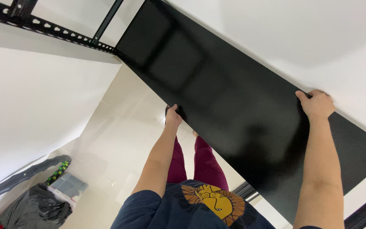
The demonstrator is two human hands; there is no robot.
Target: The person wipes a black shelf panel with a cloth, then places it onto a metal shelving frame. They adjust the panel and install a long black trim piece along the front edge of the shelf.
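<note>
Across the middle of the frame runs a black metal shelf panel (217,97); the left hand (173,116) curls closed on its near edge at centre, and the right hand (317,104) grips its far edge at right.

Black plastic bag (34,210) at bottom left, beside a grey box (67,185).

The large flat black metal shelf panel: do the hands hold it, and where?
Yes. The left hand grips its near long edge; the right hand grips the far long edge of the panel.
</note>
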